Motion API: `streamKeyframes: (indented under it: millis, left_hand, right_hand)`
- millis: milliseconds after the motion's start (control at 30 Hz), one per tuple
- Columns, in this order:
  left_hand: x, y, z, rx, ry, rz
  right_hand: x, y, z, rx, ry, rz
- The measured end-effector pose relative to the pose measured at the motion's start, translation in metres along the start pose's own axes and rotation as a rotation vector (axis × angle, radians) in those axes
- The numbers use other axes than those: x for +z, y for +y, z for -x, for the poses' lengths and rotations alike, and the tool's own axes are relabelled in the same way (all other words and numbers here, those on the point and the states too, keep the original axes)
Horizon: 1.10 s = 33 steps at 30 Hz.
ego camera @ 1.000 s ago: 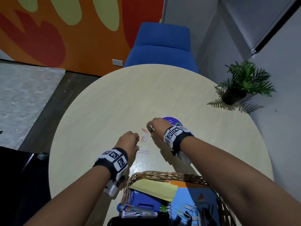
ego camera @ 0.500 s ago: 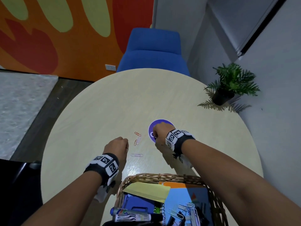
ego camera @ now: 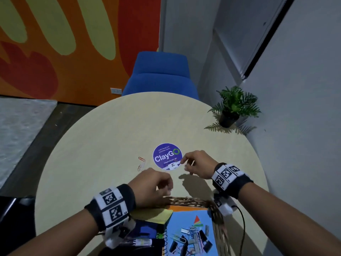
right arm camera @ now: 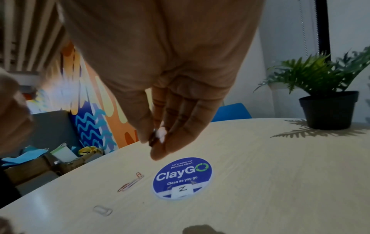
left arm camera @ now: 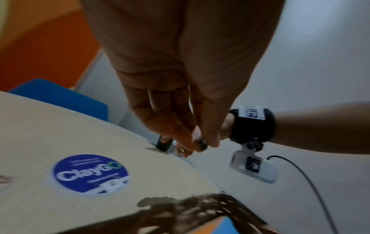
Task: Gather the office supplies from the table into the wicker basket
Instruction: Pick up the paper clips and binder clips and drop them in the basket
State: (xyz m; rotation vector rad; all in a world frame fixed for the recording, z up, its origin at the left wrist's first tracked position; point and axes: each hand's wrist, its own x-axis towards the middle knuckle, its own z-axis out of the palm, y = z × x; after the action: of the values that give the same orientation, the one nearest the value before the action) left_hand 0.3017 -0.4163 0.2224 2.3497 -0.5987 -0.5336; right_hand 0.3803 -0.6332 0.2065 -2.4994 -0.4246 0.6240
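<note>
The wicker basket (ego camera: 186, 201) stands at the near table edge and holds a notebook, a yellow pad (ego camera: 156, 215) and several binder clips (ego camera: 191, 239). Two red and orange paper clips (ego camera: 141, 162) lie left of a round purple sticker (ego camera: 167, 156). In the right wrist view a clear paper clip (right arm camera: 103, 210) lies nearer to me. My left hand (ego camera: 168, 188) hovers curled over the basket's far rim with fingertips pressed together; nothing shows between them. My right hand (ego camera: 182, 161) hangs above the sticker's right edge, thumb and forefinger pinching a small dark piece, apparently a paper clip (right arm camera: 153, 140).
A potted plant (ego camera: 234, 108) stands at the table's far right by the wall. A blue chair (ego camera: 160, 76) sits behind the far edge. Bare tabletop (ego camera: 110, 145) stretches to the left and back. A cable hangs from my right wrist camera.
Both hands have pulled back from the paper clips toward me; the left now sits over the basket rim, and the right has moved right, uncovering the sticker.
</note>
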Motion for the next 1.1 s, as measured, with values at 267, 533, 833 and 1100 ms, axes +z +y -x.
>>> streamKeyframes:
  millis: [267,533,833,1100]
  left_hand:
    - [0.039,0.052,0.023,0.168,-0.202,-0.151]
    - [0.022,0.027,0.037,0.050,-0.224,-0.141]
    - [-0.015,-0.070,0.041,-0.317,0.070,-0.173]
    - [-0.011,-0.127,-0.002,-0.427,0.131,-0.275]
  right_hand:
    - [0.008,0.015,0.074,-0.033,-0.040,-0.026]
    - [0.033,0.012,0.120,-0.102,-0.165,-0.042]
    - [0.048,-0.005,0.110,-0.151,-0.288,0.281]
    - [0.048,-0.052,0.004,-0.283,-0.138,0.443]
